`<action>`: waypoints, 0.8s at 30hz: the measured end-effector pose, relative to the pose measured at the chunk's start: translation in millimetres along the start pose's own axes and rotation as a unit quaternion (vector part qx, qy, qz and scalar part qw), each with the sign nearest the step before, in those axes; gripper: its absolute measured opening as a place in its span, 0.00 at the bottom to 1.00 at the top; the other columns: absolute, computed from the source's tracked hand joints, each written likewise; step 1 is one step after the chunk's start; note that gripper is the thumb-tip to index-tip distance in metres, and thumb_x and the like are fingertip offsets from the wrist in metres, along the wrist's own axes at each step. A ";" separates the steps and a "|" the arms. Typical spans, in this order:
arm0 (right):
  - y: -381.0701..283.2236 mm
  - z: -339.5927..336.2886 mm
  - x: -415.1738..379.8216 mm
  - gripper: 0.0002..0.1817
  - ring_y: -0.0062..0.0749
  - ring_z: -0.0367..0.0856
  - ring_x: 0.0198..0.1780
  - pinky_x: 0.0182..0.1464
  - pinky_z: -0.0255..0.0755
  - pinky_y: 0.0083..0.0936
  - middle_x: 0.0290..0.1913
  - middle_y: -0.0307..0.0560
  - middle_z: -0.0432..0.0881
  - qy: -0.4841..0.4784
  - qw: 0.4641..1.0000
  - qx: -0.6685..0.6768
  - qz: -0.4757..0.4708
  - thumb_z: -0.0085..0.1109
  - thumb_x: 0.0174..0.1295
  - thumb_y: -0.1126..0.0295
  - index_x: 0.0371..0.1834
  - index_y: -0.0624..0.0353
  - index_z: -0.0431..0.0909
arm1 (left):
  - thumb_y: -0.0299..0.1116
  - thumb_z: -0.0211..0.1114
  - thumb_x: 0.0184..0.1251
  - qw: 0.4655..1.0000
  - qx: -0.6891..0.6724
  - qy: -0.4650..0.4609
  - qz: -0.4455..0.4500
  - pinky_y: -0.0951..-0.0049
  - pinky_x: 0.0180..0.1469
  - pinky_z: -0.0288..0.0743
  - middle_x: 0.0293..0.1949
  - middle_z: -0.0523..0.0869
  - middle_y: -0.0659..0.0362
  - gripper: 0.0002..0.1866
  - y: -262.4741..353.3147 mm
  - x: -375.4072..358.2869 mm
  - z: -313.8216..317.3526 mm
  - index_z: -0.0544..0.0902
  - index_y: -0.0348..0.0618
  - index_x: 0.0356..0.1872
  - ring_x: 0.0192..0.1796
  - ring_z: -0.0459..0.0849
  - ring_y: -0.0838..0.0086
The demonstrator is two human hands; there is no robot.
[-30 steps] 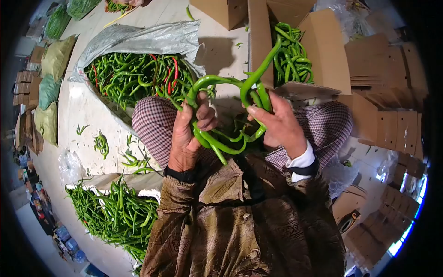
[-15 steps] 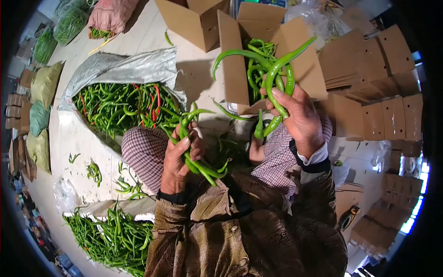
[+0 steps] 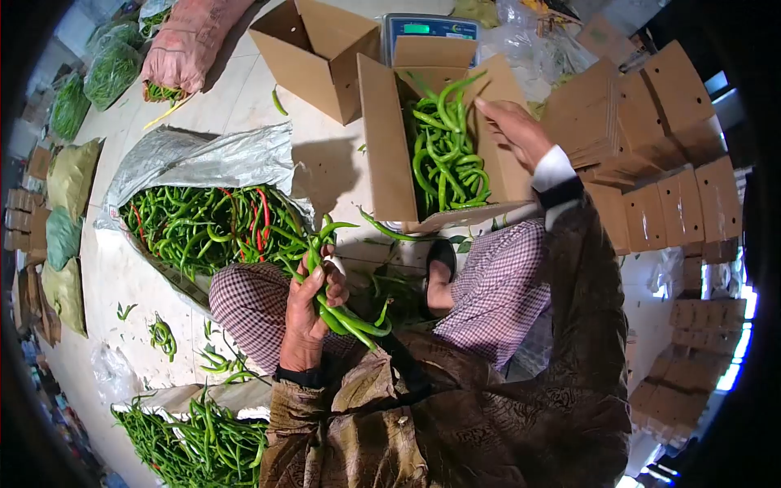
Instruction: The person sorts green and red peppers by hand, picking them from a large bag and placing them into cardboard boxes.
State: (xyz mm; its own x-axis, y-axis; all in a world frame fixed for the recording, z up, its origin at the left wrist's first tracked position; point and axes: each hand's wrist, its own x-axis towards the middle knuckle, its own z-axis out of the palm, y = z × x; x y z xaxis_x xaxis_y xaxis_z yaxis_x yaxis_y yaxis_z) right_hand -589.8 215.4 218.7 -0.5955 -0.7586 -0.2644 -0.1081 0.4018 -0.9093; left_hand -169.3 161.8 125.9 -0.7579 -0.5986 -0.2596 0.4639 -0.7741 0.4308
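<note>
My left hand (image 3: 307, 305) is closed around a few long green chili peppers (image 3: 351, 322), whose ends stick out above and below the fist. Over the right side of an open cardboard box (image 3: 382, 154), my right hand (image 3: 518, 132) has its fingers stretched out, with nothing seen in them. Curved green peppers (image 3: 447, 159) lie piled inside that box, some rising toward its back flap. Left of my knee, a white woven sack (image 3: 211, 163) gapes open, full of green peppers with several red ones (image 3: 262, 218) among them.
A digital scale (image 3: 431, 29) stands behind the box, beside another open carton (image 3: 317, 57). Flattened and stacked cartons (image 3: 651, 122) fill the right. A pink sack (image 3: 191, 49) and yellowish sacks (image 3: 69, 187) are at left. More peppers (image 3: 195, 435) spill at lower left.
My right hand has moved up and away to the box, and the peppers it held now lie in the box. My left hand keeps its peppers, nearly in place.
</note>
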 end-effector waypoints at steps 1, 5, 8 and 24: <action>0.5 -3.5 -1.8 0.32 0.30 0.75 0.59 0.58 0.70 0.27 0.59 0.49 0.78 0.020 0.998 -0.057 -0.027 0.58 0.68 0.49 0.64 0.66 0.71 | 0.32 0.64 0.68 1.000 -0.019 0.012 0.001 0.81 0.25 0.69 0.32 0.74 0.61 0.23 0.2 0.0 -1.6 0.70 0.39 0.62 0.26 0.71 0.79; -38.8 52.3 -75.9 0.28 0.26 0.77 0.55 0.55 0.71 0.26 0.56 0.45 0.80 -0.210 0.976 -0.038 -0.033 0.58 0.68 0.53 0.64 0.61 0.73 | 0.35 0.58 0.74 0.995 -0.097 0.021 -0.014 0.79 0.32 0.71 0.39 0.74 0.58 0.24 1.4 2.7 -10.6 0.67 0.41 0.67 0.33 0.72 0.77; -34.7 105.5 -124.2 0.23 0.25 0.80 0.51 0.51 0.73 0.22 0.52 0.49 0.83 -0.383 0.919 -0.094 -0.010 0.58 0.69 0.61 0.62 0.62 0.75 | 0.36 0.62 0.72 0.991 -0.134 -0.017 -0.019 0.80 0.30 0.72 0.36 0.76 0.57 0.26 2.2 11.6 0.4 0.66 0.40 0.67 0.33 0.74 0.76; 71.0 228.9 -183.3 0.29 0.42 0.79 0.38 0.42 0.72 0.38 0.37 0.59 0.80 -0.308 0.943 -0.028 -0.119 0.67 0.59 0.50 0.45 0.69 0.73 | 0.52 0.59 0.73 0.971 0.219 0.094 0.009 0.65 0.55 0.78 0.51 0.82 0.49 0.33 -13.4 6.9 9.2 0.66 0.35 0.67 0.50 0.83 0.65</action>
State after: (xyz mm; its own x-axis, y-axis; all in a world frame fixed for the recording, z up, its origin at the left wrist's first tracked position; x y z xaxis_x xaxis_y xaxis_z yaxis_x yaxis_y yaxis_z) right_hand -306.0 265.5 129.1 0.0254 -0.9778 -0.2080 -0.2327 0.1966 -0.9525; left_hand -185.0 170.0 126.3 -0.6345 -0.6707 -0.3842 0.2053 -0.6255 0.7528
